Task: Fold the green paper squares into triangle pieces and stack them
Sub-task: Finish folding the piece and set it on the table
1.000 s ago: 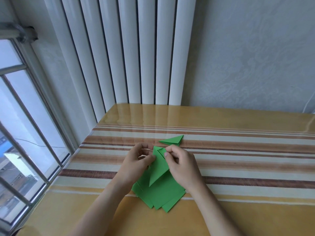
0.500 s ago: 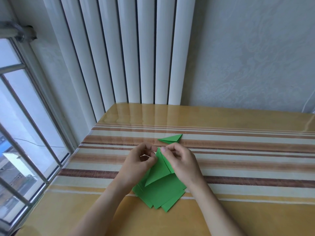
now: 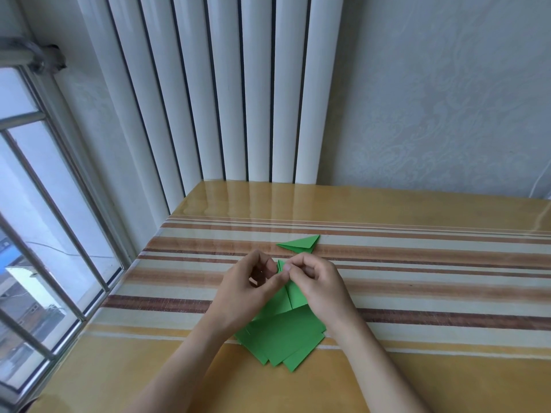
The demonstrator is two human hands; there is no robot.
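1. The left hand [image 3: 247, 289] and the right hand [image 3: 317, 283] are meeting over the middle of the counter [image 3: 432, 293], both working on one partly folded green paper piece [image 3: 286, 296].
2. The left hand's fingers are curling inward, with the thumb pressing the piece near its upper tip, so the hand is pinching the paper from the left side.
3. The right hand's fingers [image 3: 290, 268] are curling down as well, pinching the upper tip of the same piece from the right, and the two hands are touching at the fingertips.
4. The piece is showing two flaps meeting along a centre crease that is running toward the person, and its lower edge is lying over the stack of green paper squares [image 3: 281, 342].
5. That stack is lying flat on the counter just in front of the wrists, its sheets fanning out slightly so that several corners are showing at the near end.
6. A finished green triangle piece [image 3: 299, 243] is lying on a brown stripe of the counter, beyond the hands and apart from them.
7. A white radiator [image 3: 226, 93] is standing against the wall behind the counter, and a window [image 3: 35, 234] is showing on the left.
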